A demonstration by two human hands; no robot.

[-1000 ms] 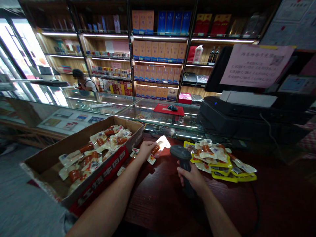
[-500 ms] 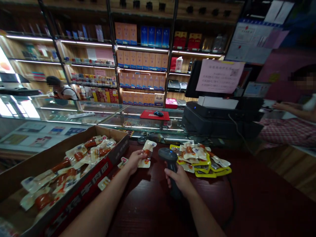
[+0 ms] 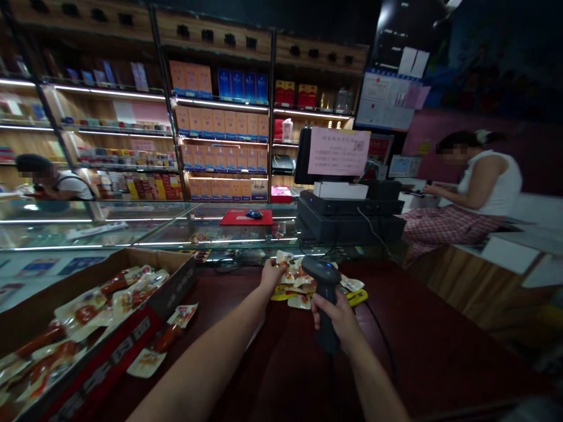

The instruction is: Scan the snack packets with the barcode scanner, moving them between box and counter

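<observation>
Many clear-wrapped red sausage packets (image 3: 88, 308) fill the brown cardboard box (image 3: 169, 293) at the dark wooden counter's (image 3: 440, 351) left edge, so most work seems left. The right hand (image 3: 338, 319) clamps a black handheld scanner (image 3: 323, 276). The left hand (image 3: 271, 274) pinches one white packet (image 3: 284, 258) at the small finished pile (image 3: 301, 300) beyond.

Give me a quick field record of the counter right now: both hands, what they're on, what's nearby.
left hand: on the pile of snack packets; grip unclear
right hand: closed around the barcode scanner, head up
cardboard box: left of both arms, holds more packets
loose packets: on the counter beside the box
cash register: behind the pile
seated person: far right
</observation>
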